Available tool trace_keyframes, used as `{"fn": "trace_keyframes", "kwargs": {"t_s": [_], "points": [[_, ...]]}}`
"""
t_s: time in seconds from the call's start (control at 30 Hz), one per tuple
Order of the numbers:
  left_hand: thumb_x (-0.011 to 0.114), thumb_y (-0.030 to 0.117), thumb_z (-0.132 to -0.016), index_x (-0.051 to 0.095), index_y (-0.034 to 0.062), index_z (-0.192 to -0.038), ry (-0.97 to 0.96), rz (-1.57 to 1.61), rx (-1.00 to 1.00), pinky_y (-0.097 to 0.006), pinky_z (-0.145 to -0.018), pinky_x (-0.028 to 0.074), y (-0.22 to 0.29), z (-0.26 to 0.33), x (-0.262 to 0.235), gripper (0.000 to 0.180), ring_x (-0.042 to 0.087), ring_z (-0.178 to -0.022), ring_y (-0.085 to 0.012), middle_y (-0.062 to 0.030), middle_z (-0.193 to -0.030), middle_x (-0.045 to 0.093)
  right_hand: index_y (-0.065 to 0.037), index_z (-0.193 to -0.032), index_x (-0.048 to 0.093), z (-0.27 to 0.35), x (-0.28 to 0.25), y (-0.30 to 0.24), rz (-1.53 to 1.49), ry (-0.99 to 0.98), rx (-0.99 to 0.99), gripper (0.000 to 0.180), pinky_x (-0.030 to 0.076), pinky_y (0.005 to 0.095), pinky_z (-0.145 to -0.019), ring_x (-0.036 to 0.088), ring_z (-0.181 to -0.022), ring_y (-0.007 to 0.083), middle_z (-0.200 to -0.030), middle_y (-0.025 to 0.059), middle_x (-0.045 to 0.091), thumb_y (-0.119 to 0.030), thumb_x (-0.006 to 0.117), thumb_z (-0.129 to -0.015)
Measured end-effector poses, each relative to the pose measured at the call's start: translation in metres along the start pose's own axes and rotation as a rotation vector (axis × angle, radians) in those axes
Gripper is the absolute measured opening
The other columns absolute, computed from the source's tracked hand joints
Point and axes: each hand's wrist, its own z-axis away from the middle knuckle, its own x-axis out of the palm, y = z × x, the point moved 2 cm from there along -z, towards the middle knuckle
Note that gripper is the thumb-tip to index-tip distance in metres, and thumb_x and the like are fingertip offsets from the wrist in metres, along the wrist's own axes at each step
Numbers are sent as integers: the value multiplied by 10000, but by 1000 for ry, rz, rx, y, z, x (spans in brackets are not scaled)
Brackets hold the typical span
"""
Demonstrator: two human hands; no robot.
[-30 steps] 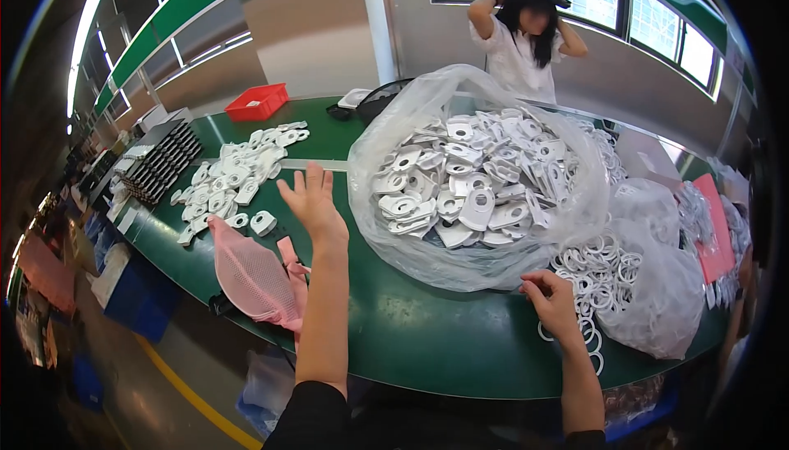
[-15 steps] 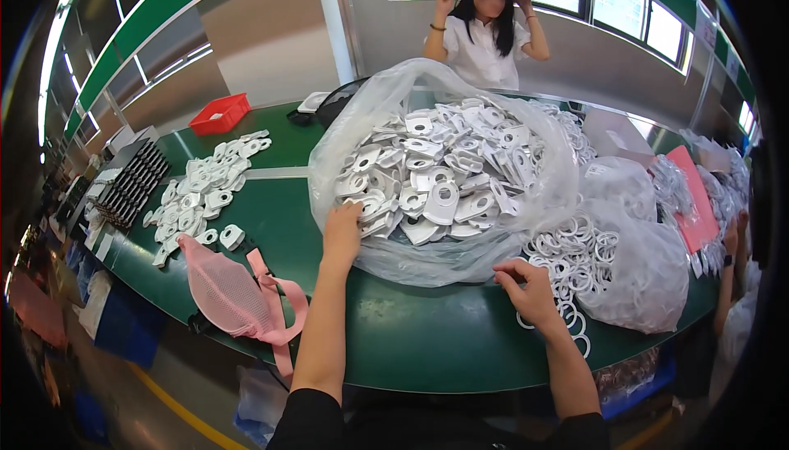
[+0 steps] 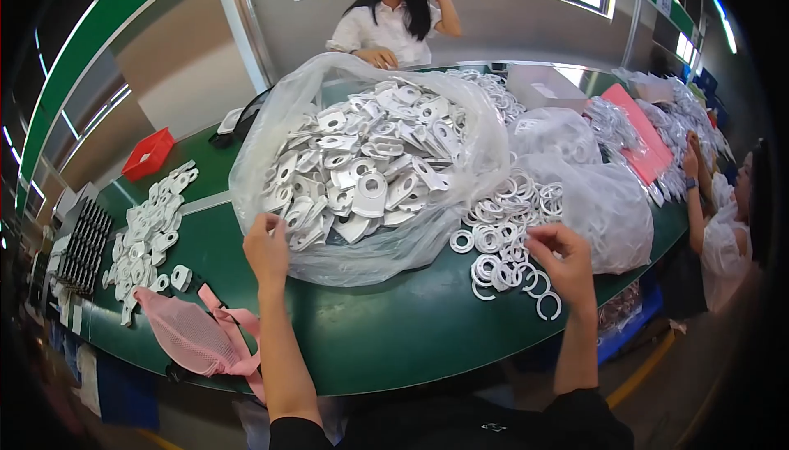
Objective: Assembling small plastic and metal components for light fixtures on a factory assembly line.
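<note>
A large clear plastic bag (image 3: 374, 265) lies wide open on the green table, heaped with white flat parts (image 3: 370, 195) that each have a round hole. At the bag's near left edge is my left hand (image 3: 267, 257), its fingers curled together beside the outermost parts; what they hold, if anything, is hidden. To the right of the bag, white rings (image 3: 493, 236) are spread in a loose pile. Over this pile hangs my right hand (image 3: 565, 263), thumb and fingers bent together; I cannot make out anything between them.
A second bag (image 3: 612, 220) of rings stands on the right. Loose white parts (image 3: 144, 240), a red tray (image 3: 148, 154) and a pink mesh bag (image 3: 185, 331) are on the left. One person (image 3: 390, 23) stands across the table, another (image 3: 723, 236) works at the right.
The view has swung to the right. My left hand has drawn back from the parts to the bag's edge. My right hand has moved from the bag's near edge to over the rings.
</note>
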Motion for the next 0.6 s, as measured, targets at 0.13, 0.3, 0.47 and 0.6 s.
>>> {"fn": "trace_keyframes", "kwargs": {"t_s": [0.13, 0.3, 0.47, 0.6], "points": [[548, 107, -883, 546, -9, -904, 263, 367, -50, -270, -705, 460, 6, -4, -3, 117, 612, -763, -175, -106, -795, 626, -58, -945, 646, 37, -27, 3, 517, -379, 10, 295, 452, 316, -681, 584, -726, 211, -830, 66, 611, -100, 735, -666], [493, 107, -928, 451, 28, -1111, 258, 1135, -295, -248, -763, 458, 27, 9, 5, 204, 570, -894, -127, -80, -973, 589, -81, -932, 638, 70, -46, 7, 708, -302, 14, 333, 455, 372, -738, 563, -860, 252, -929, 99, 577, -94, 749, -618], [433, 296, -956, 466, 77, -1119, -516, 1593, -674, -349, -682, 505, 68, 59, 37, 275, 580, -790, -181, -61, -892, 567, -30, -867, 648, 62, -34, 35, 486, -298, 48, 230, 455, 308, -592, 568, -652, 224, -744, 82, 581, -52, 717, -648], [431, 471, -921, 482, 64, -1162, -890, 1791, -1002, -310, -593, 435, 115, 93, 45, 475, 505, -696, -194, -80, -882, 542, -17, -802, 639, 30, -5, 30, 397, -248, 128, 115, 454, 339, -584, 573, -623, 255, -710, 109, 583, -70, 675, -707]]}}
